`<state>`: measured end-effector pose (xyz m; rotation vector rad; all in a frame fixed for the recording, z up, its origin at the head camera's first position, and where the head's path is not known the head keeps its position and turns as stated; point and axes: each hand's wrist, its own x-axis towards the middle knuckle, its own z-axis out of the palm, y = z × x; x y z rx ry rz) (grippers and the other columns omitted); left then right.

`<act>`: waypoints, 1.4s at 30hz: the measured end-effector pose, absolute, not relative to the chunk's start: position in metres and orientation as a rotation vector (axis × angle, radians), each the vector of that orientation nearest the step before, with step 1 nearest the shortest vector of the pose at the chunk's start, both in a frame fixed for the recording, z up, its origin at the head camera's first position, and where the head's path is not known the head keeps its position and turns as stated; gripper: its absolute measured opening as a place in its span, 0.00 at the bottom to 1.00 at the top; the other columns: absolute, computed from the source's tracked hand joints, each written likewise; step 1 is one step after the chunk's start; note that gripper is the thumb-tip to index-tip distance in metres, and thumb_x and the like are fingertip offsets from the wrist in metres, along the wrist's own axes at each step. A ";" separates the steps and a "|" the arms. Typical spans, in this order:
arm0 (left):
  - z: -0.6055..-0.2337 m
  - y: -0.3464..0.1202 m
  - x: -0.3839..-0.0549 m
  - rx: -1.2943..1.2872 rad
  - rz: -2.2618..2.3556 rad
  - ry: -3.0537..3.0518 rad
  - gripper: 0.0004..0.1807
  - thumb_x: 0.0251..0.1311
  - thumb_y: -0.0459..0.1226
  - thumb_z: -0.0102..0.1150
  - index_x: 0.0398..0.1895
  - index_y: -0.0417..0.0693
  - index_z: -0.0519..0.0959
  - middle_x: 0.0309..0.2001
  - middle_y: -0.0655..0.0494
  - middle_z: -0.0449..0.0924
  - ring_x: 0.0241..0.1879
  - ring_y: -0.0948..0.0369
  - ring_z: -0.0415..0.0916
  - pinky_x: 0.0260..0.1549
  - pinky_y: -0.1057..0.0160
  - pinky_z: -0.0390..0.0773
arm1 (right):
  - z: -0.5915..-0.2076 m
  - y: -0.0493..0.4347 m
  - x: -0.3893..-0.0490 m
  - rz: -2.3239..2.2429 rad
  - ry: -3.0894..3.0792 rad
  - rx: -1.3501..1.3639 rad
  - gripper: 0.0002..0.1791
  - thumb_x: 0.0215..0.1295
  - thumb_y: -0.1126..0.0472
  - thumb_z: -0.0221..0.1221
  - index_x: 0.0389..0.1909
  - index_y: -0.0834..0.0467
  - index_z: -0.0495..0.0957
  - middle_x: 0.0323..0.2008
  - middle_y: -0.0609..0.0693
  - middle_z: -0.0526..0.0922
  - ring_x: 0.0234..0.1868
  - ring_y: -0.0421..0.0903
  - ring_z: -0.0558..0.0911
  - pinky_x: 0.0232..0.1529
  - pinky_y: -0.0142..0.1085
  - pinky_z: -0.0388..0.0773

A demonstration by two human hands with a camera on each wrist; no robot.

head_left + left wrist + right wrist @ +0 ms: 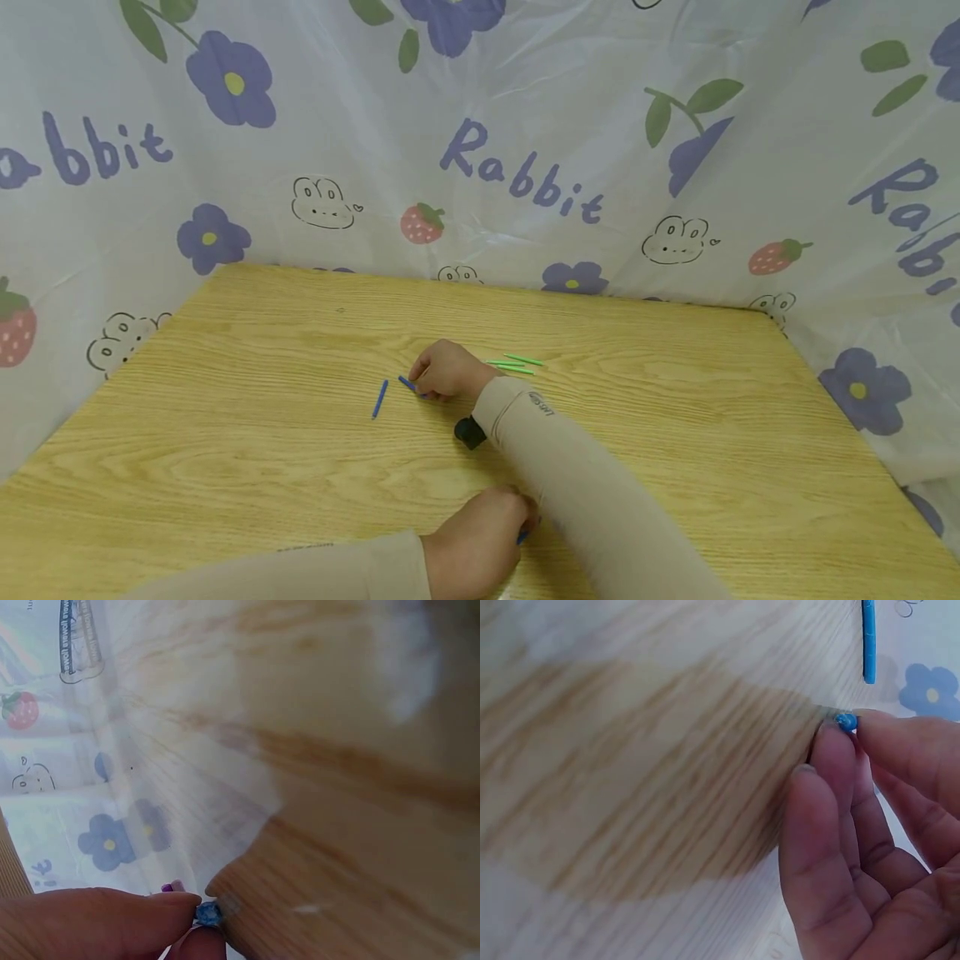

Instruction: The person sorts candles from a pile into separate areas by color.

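In the head view, my right hand is over the middle of the table, pinching a thin blue stick between thumb and fingertips. Its end shows between those fingertips in the right wrist view. Just left of it lies another blue stick, slanted and apart from the hand. Nearer the table's front, my left hand pinches a third blue piece; the left wrist view shows only its end between thumb and finger, so its length is hidden.
Several green sticks lie loosely together behind the right wrist. A small black block shows at the edge of the right sleeve. The right forearm crosses above the wooden table; a printed curtain hangs behind it.
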<state>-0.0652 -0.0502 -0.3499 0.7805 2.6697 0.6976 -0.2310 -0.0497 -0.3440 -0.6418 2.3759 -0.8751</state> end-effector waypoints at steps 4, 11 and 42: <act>-0.349 -0.051 -0.065 0.777 0.710 2.650 0.12 0.46 0.22 0.53 0.26 0.50 0.76 0.24 0.65 0.66 0.24 0.72 0.61 0.23 0.76 0.66 | -0.344 -0.050 -0.230 -0.862 2.383 -0.632 0.09 0.58 0.67 0.57 0.39 0.59 0.80 0.25 0.51 0.81 0.24 0.44 0.77 0.25 0.31 0.75; -0.347 -0.051 -0.064 0.780 0.720 2.649 0.13 0.45 0.22 0.53 0.23 0.50 0.74 0.22 0.65 0.63 0.23 0.71 0.60 0.22 0.75 0.65 | -0.345 -0.051 -0.230 -0.864 2.396 -0.611 0.08 0.57 0.68 0.57 0.38 0.59 0.80 0.23 0.51 0.81 0.22 0.43 0.76 0.24 0.31 0.74; -0.348 -0.048 -0.063 0.729 0.759 2.632 0.13 0.43 0.20 0.56 0.26 0.47 0.77 0.26 0.64 0.68 0.27 0.71 0.66 0.28 0.75 0.70 | -0.312 -0.009 -0.220 -0.788 2.410 -0.853 0.14 0.59 0.64 0.55 0.46 0.57 0.78 0.36 0.46 0.77 0.35 0.46 0.79 0.30 0.31 0.75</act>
